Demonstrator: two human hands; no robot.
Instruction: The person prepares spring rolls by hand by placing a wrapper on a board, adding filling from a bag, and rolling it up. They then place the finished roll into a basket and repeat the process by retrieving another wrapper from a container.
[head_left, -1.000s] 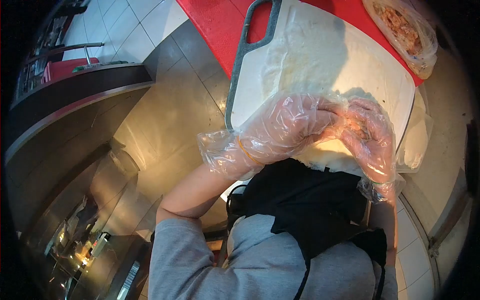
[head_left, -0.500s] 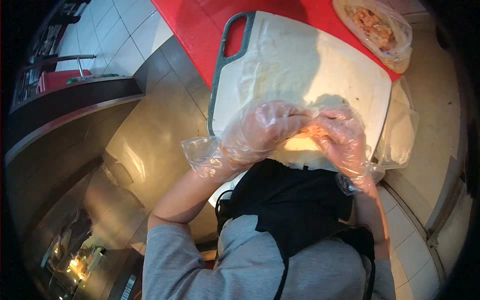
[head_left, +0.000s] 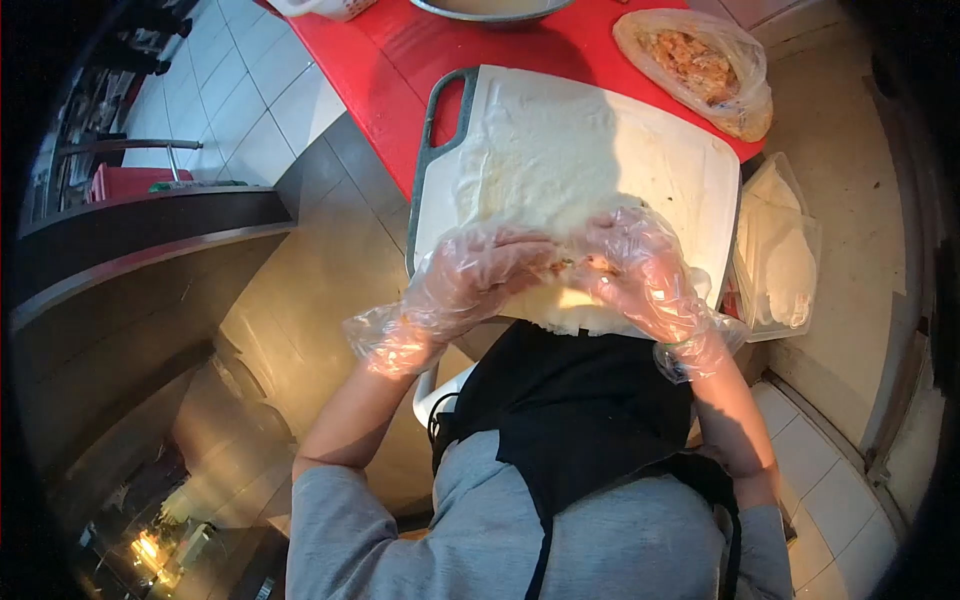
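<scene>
My left hand (head_left: 480, 265), in a clear plastic glove, is curled over the near part of the cutting board. My right hand (head_left: 635, 270), gloved the same way, faces it with bent fingers. Between the fingertips of both hands shows some orange chopped filling (head_left: 563, 266); much of it is hidden by the fingers. Under the hands lies the white cutting board (head_left: 690, 180) with a grey rim and handle slot. A thin, pale sheet (head_left: 540, 140), perhaps dough, appears spread over it.
A plastic bag (head_left: 690, 70) of orange filling sits on the red table (head_left: 375, 70) at far right. A metal bowl (head_left: 490, 12) stands at the far edge of view. Right of the board is a clear container (head_left: 785, 265) with white contents. A black apron (head_left: 590, 410) meets the board's near edge.
The view has shifted, bringing the bowl into sight. My hands have rolled and spread slightly, and the orange clump between them now shows as small bits at the fingertips.
</scene>
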